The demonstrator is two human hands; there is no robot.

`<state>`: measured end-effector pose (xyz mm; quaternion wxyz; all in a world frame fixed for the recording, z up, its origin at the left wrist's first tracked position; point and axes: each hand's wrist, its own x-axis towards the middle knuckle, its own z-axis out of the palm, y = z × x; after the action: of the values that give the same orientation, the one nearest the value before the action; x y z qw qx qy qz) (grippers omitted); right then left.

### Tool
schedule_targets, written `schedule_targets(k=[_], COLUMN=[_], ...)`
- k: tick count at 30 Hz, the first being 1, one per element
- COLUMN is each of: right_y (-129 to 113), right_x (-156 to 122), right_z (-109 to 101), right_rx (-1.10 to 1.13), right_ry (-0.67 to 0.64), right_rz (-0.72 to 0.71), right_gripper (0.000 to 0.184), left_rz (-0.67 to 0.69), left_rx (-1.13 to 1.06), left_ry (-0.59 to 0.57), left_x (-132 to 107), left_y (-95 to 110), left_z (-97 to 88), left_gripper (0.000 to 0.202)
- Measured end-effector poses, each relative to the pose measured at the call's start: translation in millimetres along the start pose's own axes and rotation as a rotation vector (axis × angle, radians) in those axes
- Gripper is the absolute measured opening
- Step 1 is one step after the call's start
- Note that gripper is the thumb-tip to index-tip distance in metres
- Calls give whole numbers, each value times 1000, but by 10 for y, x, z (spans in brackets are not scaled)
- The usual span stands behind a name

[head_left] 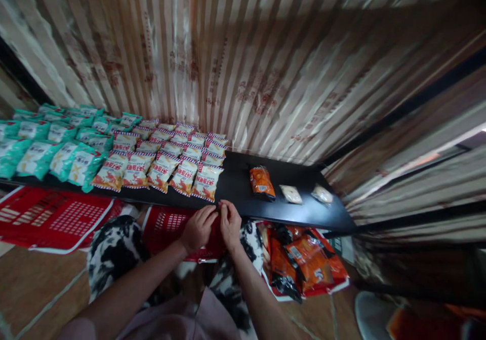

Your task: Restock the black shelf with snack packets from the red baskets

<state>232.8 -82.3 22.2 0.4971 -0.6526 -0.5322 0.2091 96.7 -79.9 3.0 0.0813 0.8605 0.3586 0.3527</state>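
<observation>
At the front edge of the black shelf, my left hand and my right hand sit close together, fingertips almost meeting. The fingers of both are bent and pressed together; whatever they pinch, if anything, is hidden or too small to make out. Just beyond them to the left stands the nearest cream-and-orange snack bag with a striped edge, one of several in rows. An orange-and-black bag lies on the shelf to the right, beside a small pale packet and a second pale packet.
Rows of green snack bags fill the shelf's left end. Below are a red basket at left, another red basket between my legs, and one at right holding several orange bags. A striped corrugated sheet rises behind.
</observation>
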Motion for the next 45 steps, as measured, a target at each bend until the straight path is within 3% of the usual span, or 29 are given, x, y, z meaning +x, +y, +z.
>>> schedule_targets(k=[4,8,15,21,25,31,37,45], right_y=[151,380,677,638,539,465,437,406], right_x=[435,779,1042,1155,1117,849,582,337], right_z=[-317,-657,-917,-1134,-1222,-1249,-1340,-1663], right_rx=[-324,-555,-786,-978,-939,-763,-666,-576], right_ry=[192,233,62,-46,-107,-165,-228,-326], right_rz=[-130,-86,40,-126,-170,-224,-300,-325], right_gripper=[38,44,60,47,47,43,44,51], left_rz=[-44,-57,-128,-283,-479,-1164,-1310,-1379], left_rx=[41,55,43,5,-254,-1077,-1355,-1357], left_ry=[-82,-158,-102,61,186,270,342,453], left_x=[274,359,380,465,659,962,1171,1269], left_y=[110,185,283,485,661,933,1267,1602], left_z=[145,306,443,564,751,840,794,940], left_gripper=[40,33,30,29,25,19,29,23])
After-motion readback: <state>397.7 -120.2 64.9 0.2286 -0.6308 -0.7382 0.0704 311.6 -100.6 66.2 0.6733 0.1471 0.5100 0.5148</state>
